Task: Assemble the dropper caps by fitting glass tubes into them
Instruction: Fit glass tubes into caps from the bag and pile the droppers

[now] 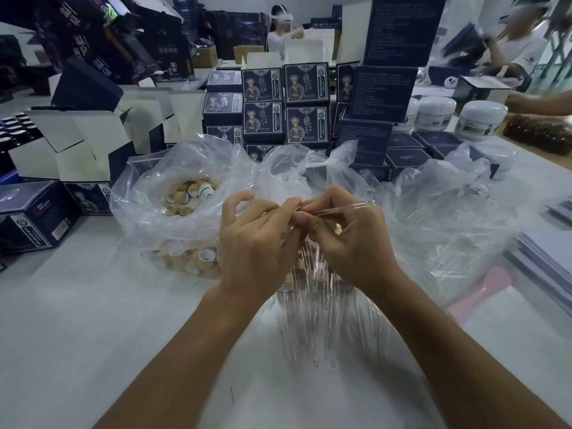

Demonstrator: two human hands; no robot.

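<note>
Glass tube [343,209] is lying nearly level above the desk [93,320], pinched in the right hand [349,239], its near end pointing left at a cap [299,209] that the left hand [257,239] is gripping, mostly hidden by fingers [278,209].

clear glass tube [343,209], crinkly (glossy) plastic bag [148,212]
</note>
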